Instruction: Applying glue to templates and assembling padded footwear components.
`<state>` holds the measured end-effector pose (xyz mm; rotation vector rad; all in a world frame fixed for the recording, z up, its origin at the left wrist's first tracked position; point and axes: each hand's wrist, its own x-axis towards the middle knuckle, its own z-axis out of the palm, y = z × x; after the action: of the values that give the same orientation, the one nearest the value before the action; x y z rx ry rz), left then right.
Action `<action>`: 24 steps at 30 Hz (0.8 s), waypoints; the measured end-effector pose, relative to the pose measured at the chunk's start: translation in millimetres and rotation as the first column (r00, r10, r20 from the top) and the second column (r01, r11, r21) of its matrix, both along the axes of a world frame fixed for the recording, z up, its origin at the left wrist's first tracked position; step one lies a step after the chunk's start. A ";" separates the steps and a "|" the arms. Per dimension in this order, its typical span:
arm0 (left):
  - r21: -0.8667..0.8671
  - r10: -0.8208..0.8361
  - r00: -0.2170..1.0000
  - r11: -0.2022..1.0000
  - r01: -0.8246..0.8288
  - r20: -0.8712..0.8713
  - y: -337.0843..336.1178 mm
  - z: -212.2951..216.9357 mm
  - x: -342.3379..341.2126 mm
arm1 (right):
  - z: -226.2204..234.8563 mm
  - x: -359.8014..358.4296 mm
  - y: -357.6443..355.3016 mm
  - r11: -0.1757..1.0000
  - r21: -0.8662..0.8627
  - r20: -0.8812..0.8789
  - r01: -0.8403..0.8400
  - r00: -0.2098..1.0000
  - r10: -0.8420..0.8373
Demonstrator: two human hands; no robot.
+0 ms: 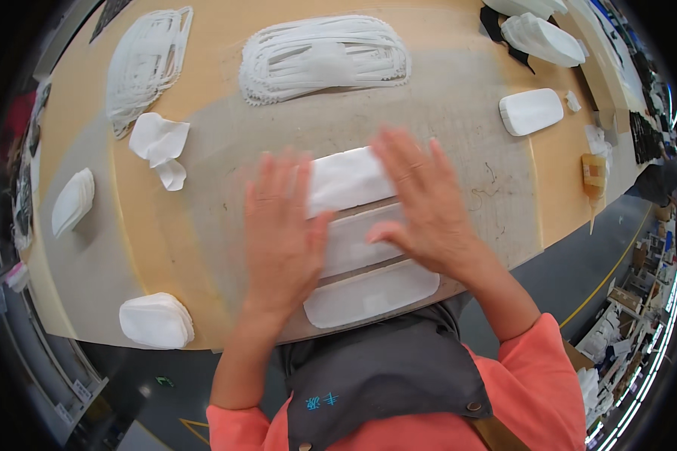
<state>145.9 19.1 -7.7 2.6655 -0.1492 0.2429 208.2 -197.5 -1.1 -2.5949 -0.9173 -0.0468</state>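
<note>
Three white oblong fabric pieces lie in a row before me, one behind the other: a far piece [347,179], a middle piece [357,240] and a near piece [376,295] with rounded ends by the table edge. My left hand [280,225] is stretched flat at the left ends of the far and middle pieces. Over their right ends spreads my right hand [427,207], fingers apart and thumb pointing inward. Both hands are blurred by motion, and neither grips anything. Whether the palms press on the fabric or hover just above it, I cannot tell.
On the table [226,218], a pile of white frames with scalloped edges [323,60] lies at the back. Another white pile [147,68] is far left. White pad stacks sit at the near left [156,321] and right [532,112]. An amber glue bottle [593,177] lies near the right edge.
</note>
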 end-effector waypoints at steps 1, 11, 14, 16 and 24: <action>0.114 -0.075 0.989 0.989 0.090 -0.127 -7.3 -7.0 -0.7 | -10.3 -6.6 11.9 0.994 -0.070 -0.064 -0.085 0.995 0.081; 0.231 0.125 0.974 0.970 -0.080 -0.191 27.9 -29.5 -29.7 | -27.7 5.5 -44.8 0.920 -0.388 0.001 0.058 0.998 -0.062; 0.275 0.067 0.984 0.961 -0.020 -0.162 14.6 -14.6 -27.3 | -14.8 -3.5 -26.0 0.921 -0.391 0.036 0.001 0.999 0.014; 0.265 -0.042 0.989 0.961 0.080 -0.145 1.0 -18.7 -25.3 | -13.7 -14.4 -4.0 0.936 -0.336 0.018 -0.107 0.993 0.120; 0.192 0.018 0.976 0.981 0.024 -0.216 26.7 -10.0 -39.7 | 1.3 -9.1 -1.6 0.992 -0.084 0.038 -0.091 0.995 0.094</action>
<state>106.2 45.8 -17.7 2.8614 -0.1119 -0.0695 199.1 -199.1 0.2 -2.6319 -1.0748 -0.0390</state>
